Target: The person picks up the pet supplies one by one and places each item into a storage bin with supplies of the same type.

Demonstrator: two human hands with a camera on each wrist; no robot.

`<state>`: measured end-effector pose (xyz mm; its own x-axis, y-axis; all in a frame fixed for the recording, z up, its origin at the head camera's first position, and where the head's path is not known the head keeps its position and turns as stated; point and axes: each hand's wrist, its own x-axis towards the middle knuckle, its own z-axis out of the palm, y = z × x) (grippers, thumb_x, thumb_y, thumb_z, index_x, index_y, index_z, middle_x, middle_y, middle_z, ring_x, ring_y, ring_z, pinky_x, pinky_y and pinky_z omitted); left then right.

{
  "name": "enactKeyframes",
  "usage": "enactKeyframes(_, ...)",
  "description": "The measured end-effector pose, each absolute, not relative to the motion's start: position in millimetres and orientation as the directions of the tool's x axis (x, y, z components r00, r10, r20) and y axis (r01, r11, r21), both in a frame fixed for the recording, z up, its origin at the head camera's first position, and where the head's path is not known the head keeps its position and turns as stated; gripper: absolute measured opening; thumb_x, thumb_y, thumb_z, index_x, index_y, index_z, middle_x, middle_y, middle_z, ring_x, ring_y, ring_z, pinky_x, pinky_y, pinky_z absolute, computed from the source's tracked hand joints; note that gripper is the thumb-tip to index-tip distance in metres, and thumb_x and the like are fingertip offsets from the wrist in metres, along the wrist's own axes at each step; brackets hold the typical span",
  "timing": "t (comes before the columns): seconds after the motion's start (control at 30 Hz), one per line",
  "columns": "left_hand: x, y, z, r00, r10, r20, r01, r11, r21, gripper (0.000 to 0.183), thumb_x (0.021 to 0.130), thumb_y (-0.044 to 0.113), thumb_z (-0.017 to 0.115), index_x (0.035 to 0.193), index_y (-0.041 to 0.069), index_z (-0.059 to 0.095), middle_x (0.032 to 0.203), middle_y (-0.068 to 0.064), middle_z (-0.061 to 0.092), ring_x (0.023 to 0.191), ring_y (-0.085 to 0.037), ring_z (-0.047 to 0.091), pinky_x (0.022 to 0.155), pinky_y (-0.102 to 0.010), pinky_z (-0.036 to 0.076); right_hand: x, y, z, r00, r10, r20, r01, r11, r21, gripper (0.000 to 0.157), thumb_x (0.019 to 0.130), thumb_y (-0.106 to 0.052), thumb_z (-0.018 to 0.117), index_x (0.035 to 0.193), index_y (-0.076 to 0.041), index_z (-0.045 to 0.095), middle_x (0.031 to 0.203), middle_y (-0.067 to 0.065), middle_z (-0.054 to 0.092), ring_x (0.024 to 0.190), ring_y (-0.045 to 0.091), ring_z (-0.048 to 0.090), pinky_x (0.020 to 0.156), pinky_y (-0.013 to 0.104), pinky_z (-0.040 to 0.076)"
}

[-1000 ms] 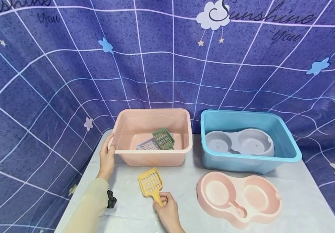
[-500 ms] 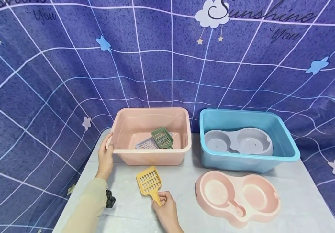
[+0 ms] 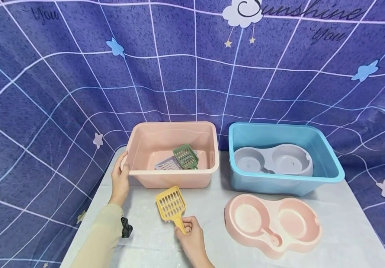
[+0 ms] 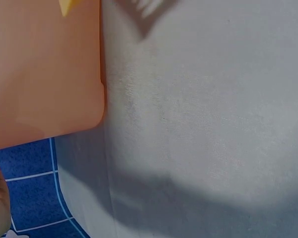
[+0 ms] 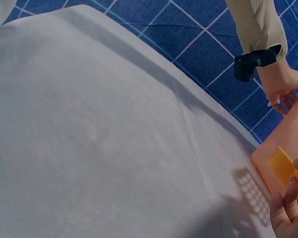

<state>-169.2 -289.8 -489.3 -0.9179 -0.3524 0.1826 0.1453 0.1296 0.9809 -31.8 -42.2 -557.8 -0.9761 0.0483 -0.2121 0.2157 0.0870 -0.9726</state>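
My right hand (image 3: pixel 192 238) pinches the handle of a yellow litter scoop (image 3: pixel 171 204). The slotted head points up and away, just in front of a pink litter box (image 3: pixel 173 180). In the right wrist view the same scoop (image 5: pixel 282 163) is seen edge-on, its shadow falling on the table. My left hand (image 3: pixel 120 182) grips the box's left end at the rim, thumb in front; some fingers are hidden behind the edge. Inside the box lie a green litter scoop (image 3: pixel 186 156) and a grey one (image 3: pixel 167 163), partly overlapping.
To the right stands a blue litter box (image 3: pixel 279 182) holding a grey double pet bowl (image 3: pixel 268 158). Before it sits a pink double pet bowl (image 3: pixel 274 223). A patterned blue curtain (image 3: pixel 192 74) hangs behind the white-covered table (image 3: pixel 152 245).
The yellow scoop has risen slightly and its head is nearer the pink box's front wall. My left hand keeps its place on the box. The head view has shifted a little.
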Motion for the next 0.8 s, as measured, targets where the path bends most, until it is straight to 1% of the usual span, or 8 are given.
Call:
enactKeyframes(0.2, -159.6, -281.3, -472.2, -0.919, -0.347, 0.186, 0.145, 0.141, 0.979, 0.045, 0.103, 0.007, 0.041, 0.147, 0.003, 0.044, 0.151, -0.014, 0.042, 0.130, -0.019, 0.044, 0.097, -0.015, 0.038, -30.0, -42.6, -554.7, -0.976, 0.042, -0.215, 0.218, 0.075, -0.973, 0.032, 0.075, 0.002, 0.075, 0.103, -0.003, 0.060, 0.082, 0.000, 0.061, 0.066, 0.011, 0.053, 0.054, 0.018, 0.044)
enactKeyframes(0.33, -158.3, -280.5, -470.5, -0.920, -0.347, 0.184, 0.141, 0.145, 0.979, 0.045, 0.103, 0.009, 0.041, 0.148, 0.003, 0.043, 0.151, -0.016, 0.041, 0.130, -0.020, 0.043, 0.097, -0.015, 0.039, -28.8, -41.9, -551.8, -0.977, 0.043, -0.209, 0.211, 0.070, -0.975, 0.032, 0.075, 0.002, 0.075, 0.102, -0.003, 0.060, 0.082, 0.000, 0.061, 0.066, 0.011, 0.053, 0.054, 0.018, 0.045)
enactKeyframes(0.5, -166.5, -287.9, -484.7, -0.916, -0.360, 0.179, 0.136, 0.143, 0.980, 0.045, 0.103, 0.007, 0.042, 0.148, 0.007, 0.044, 0.152, -0.009, 0.042, 0.131, -0.016, 0.042, 0.100, -0.016, 0.037, -27.8, -39.4, -548.4, -0.980, 0.029, -0.199, 0.201, 0.066, -0.977, 0.032, 0.075, 0.002, 0.075, 0.102, -0.003, 0.059, 0.083, -0.001, 0.061, 0.067, 0.010, 0.053, 0.055, 0.018, 0.045)
enactKeyframes(0.57, -171.1, -290.8, -491.9, -0.913, -0.363, 0.188, 0.141, 0.151, 0.978, 0.045, 0.104, 0.009, 0.042, 0.148, 0.010, 0.045, 0.152, -0.006, 0.042, 0.132, -0.014, 0.042, 0.101, -0.017, 0.036, -28.1, -38.1, -546.7, -0.981, 0.018, -0.194, 0.195, 0.065, -0.979, 0.031, 0.076, 0.002, 0.075, 0.102, -0.003, 0.059, 0.083, 0.000, 0.061, 0.067, 0.010, 0.053, 0.055, 0.018, 0.045)
enactKeyframes(0.73, -175.0, -292.2, -498.6, -0.907, -0.363, 0.212, 0.156, 0.177, 0.972, 0.044, 0.105, 0.012, 0.042, 0.149, 0.014, 0.046, 0.152, -0.002, 0.042, 0.132, -0.011, 0.041, 0.105, -0.021, 0.035, -27.2, -34.3, -542.2, -0.979, -0.023, -0.201, 0.199, 0.063, -0.978, 0.032, 0.078, -0.001, 0.074, 0.105, -0.003, 0.057, 0.085, 0.001, 0.061, 0.068, 0.009, 0.052, 0.056, 0.017, 0.043)
enactKeyframes(0.8, -172.4, -291.9, -498.5, -0.910, -0.362, 0.202, 0.147, 0.173, 0.974, 0.044, 0.105, 0.012, 0.042, 0.149, 0.014, 0.046, 0.152, -0.002, 0.041, 0.132, -0.011, 0.040, 0.105, -0.020, 0.034, -24.7, -32.6, -541.1, -0.976, -0.043, -0.212, 0.209, 0.063, -0.976, 0.032, 0.079, -0.002, 0.074, 0.106, -0.003, 0.056, 0.085, 0.001, 0.060, 0.068, 0.008, 0.051, 0.056, 0.017, 0.043)
